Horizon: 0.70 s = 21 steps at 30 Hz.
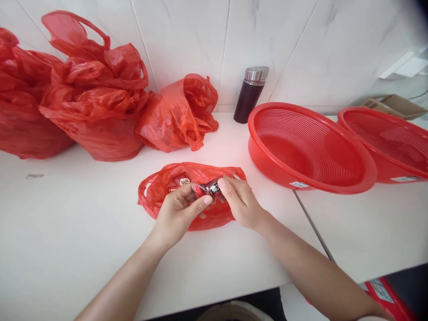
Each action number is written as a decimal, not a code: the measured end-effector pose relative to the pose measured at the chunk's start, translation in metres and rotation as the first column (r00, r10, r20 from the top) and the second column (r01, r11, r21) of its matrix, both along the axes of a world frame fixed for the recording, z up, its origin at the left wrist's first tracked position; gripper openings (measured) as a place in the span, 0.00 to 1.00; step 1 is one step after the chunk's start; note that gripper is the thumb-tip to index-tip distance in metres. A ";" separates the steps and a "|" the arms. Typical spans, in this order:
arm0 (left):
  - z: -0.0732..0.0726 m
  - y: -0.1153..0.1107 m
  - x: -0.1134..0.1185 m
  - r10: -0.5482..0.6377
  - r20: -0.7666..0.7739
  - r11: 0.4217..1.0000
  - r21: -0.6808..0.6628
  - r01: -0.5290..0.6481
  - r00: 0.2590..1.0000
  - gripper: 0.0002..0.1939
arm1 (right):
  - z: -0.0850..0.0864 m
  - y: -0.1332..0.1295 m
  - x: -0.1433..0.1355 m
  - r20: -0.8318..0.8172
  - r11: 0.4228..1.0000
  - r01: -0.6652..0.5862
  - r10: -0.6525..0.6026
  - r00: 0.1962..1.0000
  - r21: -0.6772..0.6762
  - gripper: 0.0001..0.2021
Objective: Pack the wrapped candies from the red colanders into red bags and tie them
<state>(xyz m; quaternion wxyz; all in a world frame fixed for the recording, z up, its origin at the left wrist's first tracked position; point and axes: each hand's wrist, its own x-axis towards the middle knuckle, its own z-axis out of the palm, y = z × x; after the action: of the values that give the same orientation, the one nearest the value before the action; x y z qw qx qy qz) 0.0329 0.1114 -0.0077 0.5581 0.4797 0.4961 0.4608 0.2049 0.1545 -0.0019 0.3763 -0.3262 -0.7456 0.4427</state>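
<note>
Between both hands is a small dark bottle-shaped item (pixel 213 187) with a red cap-like end and a black label with white lettering; I cannot make out its exact kind. My left hand (pixel 183 207) grips its red end with thumb and fingers. At the other end, my right hand (pixel 239 198) pinches the dark part. Right below lies an open red plastic bag (pixel 203 224) on the white table. Inside that bag a small packet (pixel 182 179) with a pale label shows, and the hands hide part of the contents.
Several full red plastic bags (pixel 96 120) stand along the wall at the back left. A dark flask (pixel 249 98) with a silver lid stands behind. Two red perforated baskets (pixel 310 185) are on the right, near a cardboard box (pixel 396 107). A seam (pixel 314 225) crosses the white table (pixel 83 223).
</note>
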 end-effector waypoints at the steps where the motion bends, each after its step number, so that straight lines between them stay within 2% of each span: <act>1: 0.001 0.000 0.000 -0.003 0.010 1.000 -0.013 0.003 1.000 0.13 | -0.001 0.000 0.000 -0.018 1.000 -0.012 0.012 1.000 0.003 0.21; 5: 0.003 -0.001 0.000 0.021 0.080 1.000 -0.023 -0.019 0.997 0.10 | -0.005 0.002 0.001 -0.074 0.998 -0.038 0.034 0.997 -0.056 0.20; 8: 0.003 -0.001 -0.001 -0.009 0.117 1.000 -0.013 0.010 0.993 0.08 | -0.006 0.002 0.000 -0.124 0.994 -0.027 0.013 0.992 -0.106 0.18; 14: 0.003 0.000 -0.001 -0.074 0.116 0.997 0.004 0.074 0.990 0.07 | -0.005 0.003 0.002 -0.087 0.997 0.036 -0.042 0.995 -0.064 0.20; 16: 0.005 0.001 -0.005 -0.004 0.028 0.998 0.062 0.003 1.000 0.08 | -0.005 0.005 0.004 -0.042 0.995 0.091 -0.093 0.995 -0.046 0.20; 18: 0.008 0.004 -0.012 0.165 -0.120 0.981 0.126 -0.150 0.979 0.09 | -0.006 0.008 0.005 0.029 0.987 0.159 -0.159 0.987 -0.005 0.20; 20: 0.009 0.009 -0.022 0.346 -0.273 0.935 0.181 -0.305 0.898 0.11 | -0.008 0.012 0.005 0.153 0.978 0.179 -0.194 0.969 0.105 0.20; 21: 0.009 0.012 -0.027 0.398 -0.337 0.916 0.200 -0.348 0.853 0.12 | -0.010 0.014 0.005 0.226 0.969 0.166 -0.205 0.952 0.182 0.19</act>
<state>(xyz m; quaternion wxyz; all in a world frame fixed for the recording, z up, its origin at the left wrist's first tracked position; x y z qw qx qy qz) 0.0056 0.1230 0.0010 0.3213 0.4880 0.6447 0.4929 0.2099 0.1682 -0.0123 0.3472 -0.4153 -0.7853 0.3005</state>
